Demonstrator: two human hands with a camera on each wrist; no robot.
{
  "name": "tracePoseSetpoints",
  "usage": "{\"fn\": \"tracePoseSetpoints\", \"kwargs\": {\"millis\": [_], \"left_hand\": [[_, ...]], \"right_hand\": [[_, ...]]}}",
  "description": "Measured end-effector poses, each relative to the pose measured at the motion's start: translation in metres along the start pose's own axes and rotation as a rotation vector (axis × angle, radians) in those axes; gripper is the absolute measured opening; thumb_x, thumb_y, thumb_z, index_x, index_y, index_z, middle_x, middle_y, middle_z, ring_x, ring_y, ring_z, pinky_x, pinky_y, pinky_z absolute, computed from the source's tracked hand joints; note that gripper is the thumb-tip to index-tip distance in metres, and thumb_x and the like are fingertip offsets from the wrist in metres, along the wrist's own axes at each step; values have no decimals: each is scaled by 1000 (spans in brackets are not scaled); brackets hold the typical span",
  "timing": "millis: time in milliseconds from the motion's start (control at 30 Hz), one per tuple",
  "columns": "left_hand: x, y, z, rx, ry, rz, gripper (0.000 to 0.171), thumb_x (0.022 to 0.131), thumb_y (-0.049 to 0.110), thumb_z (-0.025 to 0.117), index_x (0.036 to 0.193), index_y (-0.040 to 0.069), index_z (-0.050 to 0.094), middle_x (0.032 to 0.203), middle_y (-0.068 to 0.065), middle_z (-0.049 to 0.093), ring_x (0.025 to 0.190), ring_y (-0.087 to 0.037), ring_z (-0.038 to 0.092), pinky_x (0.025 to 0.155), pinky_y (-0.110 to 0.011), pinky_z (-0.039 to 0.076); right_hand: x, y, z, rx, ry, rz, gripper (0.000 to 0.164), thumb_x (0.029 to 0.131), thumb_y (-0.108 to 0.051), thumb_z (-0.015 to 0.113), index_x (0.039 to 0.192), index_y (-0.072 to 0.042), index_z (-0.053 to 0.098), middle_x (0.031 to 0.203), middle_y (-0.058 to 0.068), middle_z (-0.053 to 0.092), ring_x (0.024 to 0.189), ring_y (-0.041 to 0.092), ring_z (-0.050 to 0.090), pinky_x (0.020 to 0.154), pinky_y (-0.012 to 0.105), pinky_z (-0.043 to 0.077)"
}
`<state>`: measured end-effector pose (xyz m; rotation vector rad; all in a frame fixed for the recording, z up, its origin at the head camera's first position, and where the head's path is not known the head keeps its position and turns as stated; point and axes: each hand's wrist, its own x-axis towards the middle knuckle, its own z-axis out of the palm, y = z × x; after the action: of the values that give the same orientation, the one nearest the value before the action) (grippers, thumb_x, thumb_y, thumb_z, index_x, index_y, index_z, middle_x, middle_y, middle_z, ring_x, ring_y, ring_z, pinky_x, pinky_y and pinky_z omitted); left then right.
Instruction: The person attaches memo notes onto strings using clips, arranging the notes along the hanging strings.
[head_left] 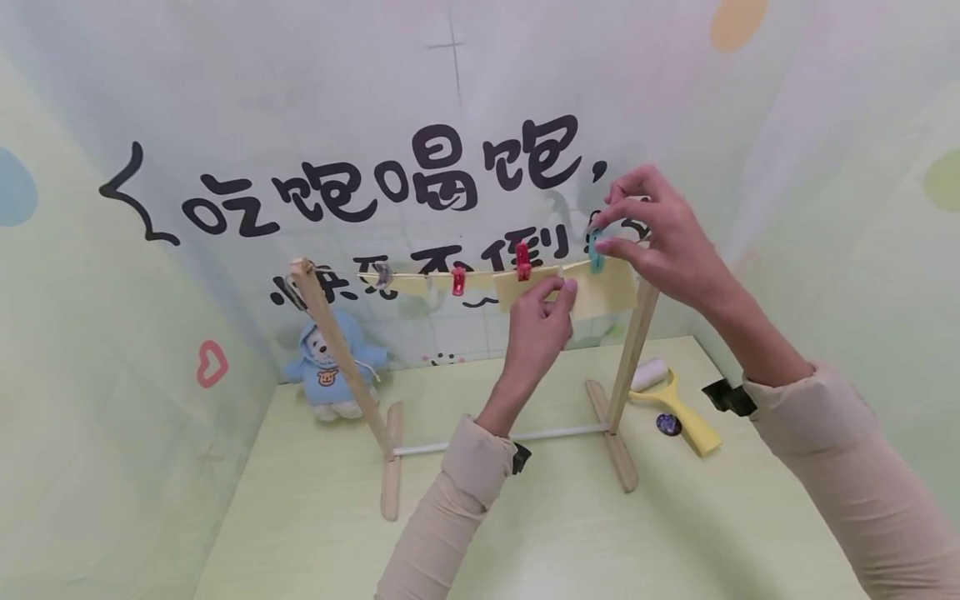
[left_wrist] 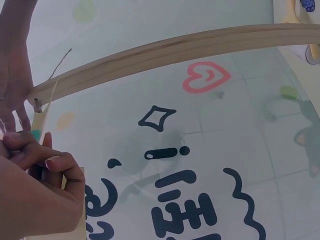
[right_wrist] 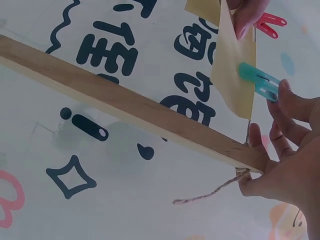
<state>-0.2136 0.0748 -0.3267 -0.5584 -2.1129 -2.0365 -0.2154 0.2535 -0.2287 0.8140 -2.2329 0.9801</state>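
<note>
A pale yellow paper sheet (head_left: 607,292) hangs over the string at the right end of a wooden stand (head_left: 633,358). My left hand (head_left: 538,323) pinches its upper left edge between thumb and finger. A teal clothespin (right_wrist: 257,81) sits on the sheet's top edge, its jaws over the paper. The thumb and finger of my right hand (head_left: 671,242) pinch the clothespin's handles. Left of this sheet, a red clothespin (head_left: 522,262) stands on another yellow sheet (head_left: 512,289). In the left wrist view the left hand hides most of the paper.
Further left on the string are a second red clothespin (head_left: 458,282) and a greyish clothespin (head_left: 383,275). A plush toy in blue (head_left: 330,367) sits behind the left post. A yellow-handled lint roller (head_left: 686,417) and a small dark round object (head_left: 669,425) lie at right.
</note>
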Motion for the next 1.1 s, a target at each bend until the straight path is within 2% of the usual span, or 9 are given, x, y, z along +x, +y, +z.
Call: {"fn": "tracePoseSetpoints", "kwargs": {"millis": [67, 400, 600, 767, 933, 1067, 1100], "left_hand": [[0, 1, 2, 7, 0, 0, 28, 115, 21, 60, 111, -4, 72, 48, 9, 44, 43, -7, 40, 46, -24, 25], [-2, -2, 5, 10, 28, -29, 28, 115, 22, 61, 112, -4, 72, 49, 8, 45, 44, -8, 42, 47, -24, 27], [-5, -10, 3, 2, -32, -49, 27, 114, 21, 62, 109, -5, 68, 49, 7, 46, 45, -10, 43, 49, -24, 27], [-7, -14, 4, 15, -86, -58, 26, 114, 23, 61, 113, -2, 68, 51, 6, 47, 47, -10, 42, 49, -24, 27], [-7, -16, 3, 35, -93, -72, 26, 114, 24, 62, 117, -1, 69, 52, 6, 50, 47, -10, 39, 50, -24, 25], [-9, -17, 1, 41, -95, -71, 26, 114, 22, 62, 122, -1, 70, 55, 6, 53, 48, -10, 39, 50, -25, 25], [-10, -18, 0, 43, -98, -71, 26, 114, 21, 62, 124, -1, 71, 55, 5, 53, 49, -10, 40, 50, -25, 25]], "right_hand": [[-1, 0, -1, -8, -14, 12, 21, 88, 16, 82, 108, 9, 79, 115, 15, 52, 116, 9, 46, 102, 20, 36], [-3, -2, -3, -54, -65, 52, 29, 91, 5, 86, 119, 6, 79, 121, 19, 55, 117, 25, 53, 98, 23, 38], [-4, 0, -1, -89, -74, 53, 42, 92, 1, 87, 132, 7, 74, 132, 23, 59, 124, 39, 59, 97, 24, 40], [-10, 0, -5, -115, -65, 62, 55, 93, 0, 87, 144, 4, 67, 141, 24, 59, 132, 41, 57, 100, 21, 41], [-28, -8, -10, -121, 55, 44, 50, 93, 2, 85, 140, 2, 70, 141, 24, 61, 134, 36, 56, 102, 13, 39], [-53, -18, -10, -126, 232, -15, 41, 93, 9, 81, 133, 4, 73, 138, 27, 63, 133, 20, 55, 107, 14, 40], [-61, -20, -9, -117, 271, -27, 35, 97, 6, 79, 132, 5, 74, 137, 27, 63, 133, 15, 54, 110, 15, 40]]}}
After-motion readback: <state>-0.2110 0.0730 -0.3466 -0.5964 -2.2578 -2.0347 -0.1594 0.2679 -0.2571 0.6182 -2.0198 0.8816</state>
